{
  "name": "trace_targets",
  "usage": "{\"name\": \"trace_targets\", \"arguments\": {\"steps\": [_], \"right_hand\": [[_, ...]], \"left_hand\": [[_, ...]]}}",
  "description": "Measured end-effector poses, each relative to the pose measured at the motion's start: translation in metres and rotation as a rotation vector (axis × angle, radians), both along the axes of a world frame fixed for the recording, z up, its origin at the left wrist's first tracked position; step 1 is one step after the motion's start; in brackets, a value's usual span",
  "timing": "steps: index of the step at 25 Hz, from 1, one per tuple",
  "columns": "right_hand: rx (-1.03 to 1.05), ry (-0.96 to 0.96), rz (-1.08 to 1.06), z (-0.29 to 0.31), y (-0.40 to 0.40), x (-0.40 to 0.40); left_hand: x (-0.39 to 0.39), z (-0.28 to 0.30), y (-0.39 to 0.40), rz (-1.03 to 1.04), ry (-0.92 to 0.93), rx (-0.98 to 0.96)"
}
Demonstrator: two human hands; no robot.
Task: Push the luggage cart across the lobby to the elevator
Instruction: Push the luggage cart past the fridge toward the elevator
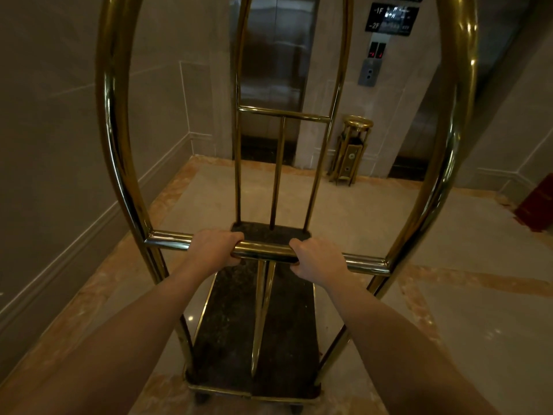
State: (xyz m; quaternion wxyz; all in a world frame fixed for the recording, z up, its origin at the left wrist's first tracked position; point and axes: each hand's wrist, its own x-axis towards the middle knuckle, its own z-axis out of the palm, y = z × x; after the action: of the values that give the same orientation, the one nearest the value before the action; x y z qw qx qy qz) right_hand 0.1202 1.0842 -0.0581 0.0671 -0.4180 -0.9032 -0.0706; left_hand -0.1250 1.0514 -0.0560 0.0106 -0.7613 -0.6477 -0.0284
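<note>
on the near crossbar (263,250) of the luggage cart (281,319), seen from the head camera, both hands are placed side by side. the left hand (214,245) is clenched around the bar, its fingers curled over the top and the thumb under. the right hand (317,259) grips the same bar in the same way, a little to the right of the middle post. both forearms are bare and stretched forward.

the cart is made of shiny brass tubes. a big arch (119,145) rises on the near side and goes out of the picture at the top; a second, narrower arch (338,94) stands at the far end, with its own crossbar and a vertical rod. the platform between them is covered with dark carpet, and nothing lies on it. one dark wheel shows under the near left corner.

the cart stands on a polished marble floor (374,211) with an orange border, and its far end points at the elevator door (275,61), which is closed and of brushed metal. right of the door, on the wall, is the call button panel (370,72), with red floor displays above it and a dark sign reading -1f and -2f. below stands a brass ash bin (351,151), against the wall. a second elevator door is partly seen on the right, behind the near arch. a red object (537,202) is at the right edge; i cannot tell what it is.
</note>
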Motion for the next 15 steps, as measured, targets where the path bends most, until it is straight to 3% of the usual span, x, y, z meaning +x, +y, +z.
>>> {"name": "trace_targets", "arguments": {"steps": [15], "right_hand": [[-0.051, -0.039, -0.068, -0.001, 0.199, -0.010]], "left_hand": [[-0.009, 0.003, 0.194, -0.049, -0.009, 0.007]]}}
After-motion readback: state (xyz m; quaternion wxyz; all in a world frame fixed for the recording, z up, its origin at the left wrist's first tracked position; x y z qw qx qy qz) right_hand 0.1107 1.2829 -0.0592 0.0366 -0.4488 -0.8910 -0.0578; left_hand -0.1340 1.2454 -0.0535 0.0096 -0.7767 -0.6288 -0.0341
